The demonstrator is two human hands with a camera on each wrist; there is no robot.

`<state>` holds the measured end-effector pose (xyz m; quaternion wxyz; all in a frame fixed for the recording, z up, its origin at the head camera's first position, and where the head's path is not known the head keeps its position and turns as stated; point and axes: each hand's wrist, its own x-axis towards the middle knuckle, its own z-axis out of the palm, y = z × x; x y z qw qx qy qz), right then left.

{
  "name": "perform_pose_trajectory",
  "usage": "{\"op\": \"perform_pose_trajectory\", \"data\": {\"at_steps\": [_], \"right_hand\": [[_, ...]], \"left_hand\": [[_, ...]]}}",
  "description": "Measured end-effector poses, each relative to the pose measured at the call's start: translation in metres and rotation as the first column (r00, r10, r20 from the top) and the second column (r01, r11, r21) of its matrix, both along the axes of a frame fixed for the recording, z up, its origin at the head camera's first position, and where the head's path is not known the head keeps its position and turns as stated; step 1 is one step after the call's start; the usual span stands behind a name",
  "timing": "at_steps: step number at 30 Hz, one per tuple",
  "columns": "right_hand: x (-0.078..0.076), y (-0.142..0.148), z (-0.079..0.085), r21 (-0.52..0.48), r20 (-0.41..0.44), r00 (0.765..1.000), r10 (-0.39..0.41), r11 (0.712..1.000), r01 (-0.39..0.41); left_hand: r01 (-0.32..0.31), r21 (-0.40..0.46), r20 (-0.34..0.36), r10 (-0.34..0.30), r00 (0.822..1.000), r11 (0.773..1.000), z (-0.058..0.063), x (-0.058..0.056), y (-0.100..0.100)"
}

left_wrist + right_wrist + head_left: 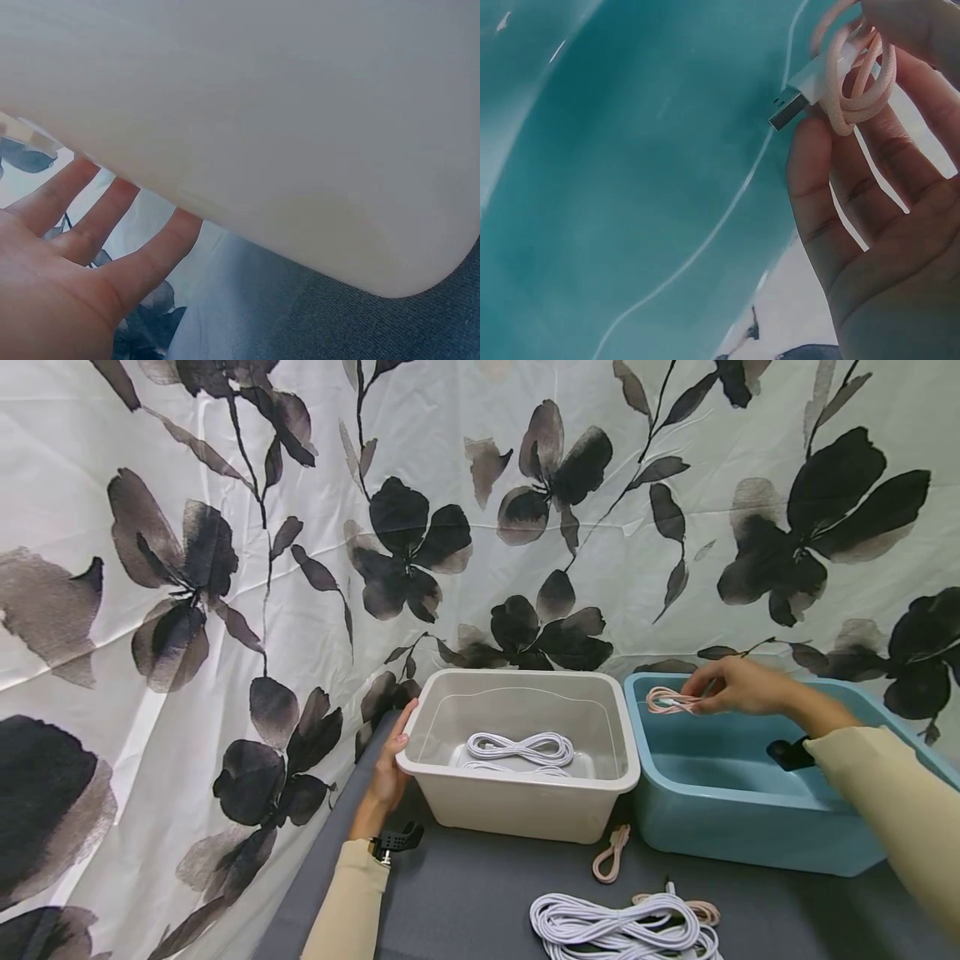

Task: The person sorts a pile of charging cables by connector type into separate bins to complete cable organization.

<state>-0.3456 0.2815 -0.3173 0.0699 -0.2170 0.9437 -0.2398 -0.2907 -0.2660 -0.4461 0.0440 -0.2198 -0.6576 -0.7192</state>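
Note:
A coiled pink USB cable (870, 82) hangs over the blue bin (750, 810), pinched between the thumb and fingers of my right hand (738, 685). Its metal plug (786, 112) sticks out of the coil in the right wrist view. My left hand (387, 768) rests against the left outer side of the beige bin (517, 806). The left wrist view shows that hand's fingers (161, 247) stretched out to the bin wall, their tips partly hidden behind it. White coiled cables (521, 750) lie inside the beige bin.
Both bins stand side by side on a grey surface (465, 877) before a floral curtain (450, 460). A small pink cable (611, 856) lies in front of the bins. Nearer are a bundle of white cable (607, 927) and another pink cable (705, 912) partly behind it.

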Motion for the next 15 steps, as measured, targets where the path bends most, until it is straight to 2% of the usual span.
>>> {"op": "perform_pose_trajectory", "data": {"at_steps": [15], "right_hand": [[-0.02,0.003,-0.017,0.012,0.022,1.0,0.005,1.0,-0.006]], "left_hand": [[-0.025,0.005,-0.009,0.025,1.0,1.0,0.001,0.002,0.005]]}}
